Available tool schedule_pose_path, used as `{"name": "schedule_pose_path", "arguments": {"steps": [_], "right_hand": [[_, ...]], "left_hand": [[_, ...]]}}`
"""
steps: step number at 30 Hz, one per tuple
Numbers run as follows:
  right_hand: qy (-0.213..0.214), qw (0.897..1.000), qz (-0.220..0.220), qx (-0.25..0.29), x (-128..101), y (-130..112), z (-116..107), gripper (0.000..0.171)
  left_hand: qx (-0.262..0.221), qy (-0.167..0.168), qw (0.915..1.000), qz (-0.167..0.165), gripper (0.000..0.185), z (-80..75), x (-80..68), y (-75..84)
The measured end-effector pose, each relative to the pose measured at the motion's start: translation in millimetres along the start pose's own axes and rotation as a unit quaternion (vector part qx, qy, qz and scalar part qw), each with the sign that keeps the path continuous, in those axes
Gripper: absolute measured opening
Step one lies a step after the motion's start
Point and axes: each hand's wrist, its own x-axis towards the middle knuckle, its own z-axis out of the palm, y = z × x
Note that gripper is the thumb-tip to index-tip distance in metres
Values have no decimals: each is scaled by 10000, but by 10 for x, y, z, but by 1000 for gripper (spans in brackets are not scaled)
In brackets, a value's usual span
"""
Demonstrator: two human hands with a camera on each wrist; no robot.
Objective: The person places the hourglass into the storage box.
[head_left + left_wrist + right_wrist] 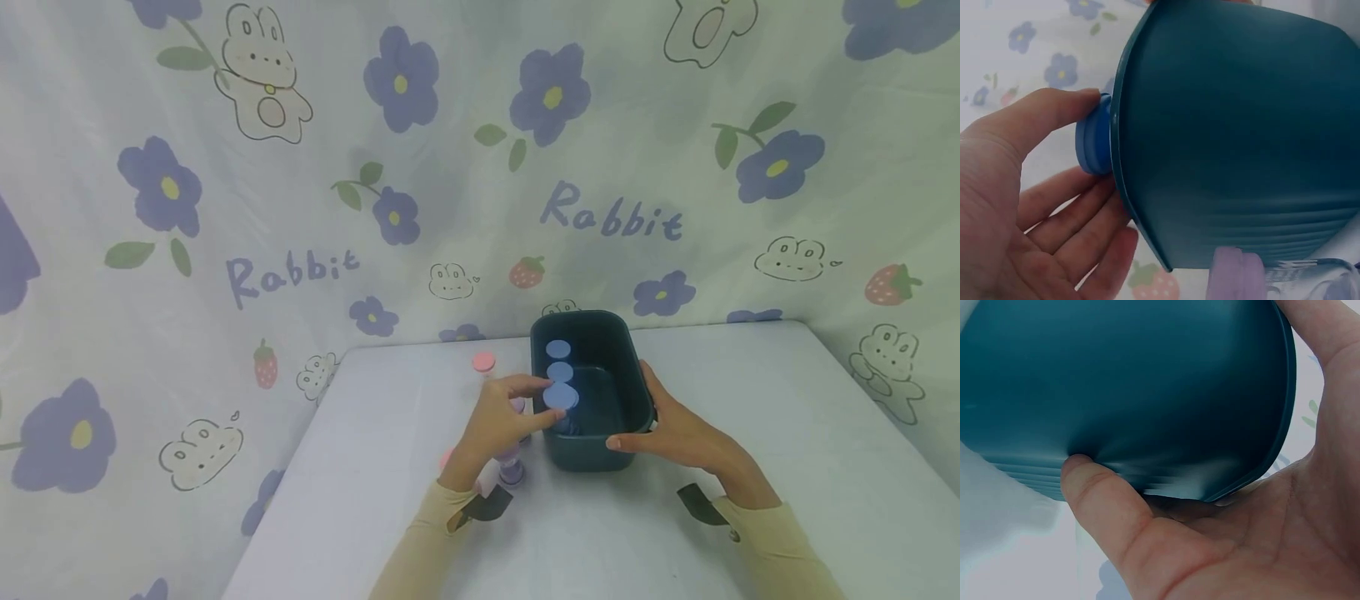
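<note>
Your left hand (501, 421) pinches a blue-capped hourglass (560, 397) by its round cap, thumb on one side and fingertips on the other, right at the left rim of the dark teal bin (633, 392). In the left wrist view that cap (1094, 142) sits against the bin's rim (1124, 156), with your thumb (1035, 119) touching it from above and your fingers (1079, 225) curled loosely beneath.

Your right hand (678, 433) grips the bin at its near right corner: the right wrist view shows your thumb (1094, 487) pressed on the outer wall (1122, 381) and the palm cupped under the rim.

The bin stands on the white desk (787, 417), towards the back. Two more blue caps (558, 360) show inside along its left wall. Outside, just left of the bin, a pink-capped hourglass (483, 363) stands on the desk, and a purple-capped one (512, 468) lies close under your left wrist.
</note>
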Motion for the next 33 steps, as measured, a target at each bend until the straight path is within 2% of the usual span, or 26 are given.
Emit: {"name": "schedule_pose_path", "arguments": {"steps": [5,18,22,26,33], "right_hand": [[-1,10000,-17,13,-5,-8,-3,132],[-19,9999,48,103,-12,6,-9,132],[-48,9999,8,114,-3,-9,-14,133],[-26,10000,-6,44,6,-14,-17,133],[-33,9999,-30,92,6,-8,-16,132]], "left_hand": [[361,29,9993,-5,44,8,-7,19],[507,-132,9986,107,44,48,5,29],[775,-299,9965,42,46,73,2,56],[1081,-525,9927,124,48,82,23,83],[1482,-1040,9834,98,47,8,93,177]]}}
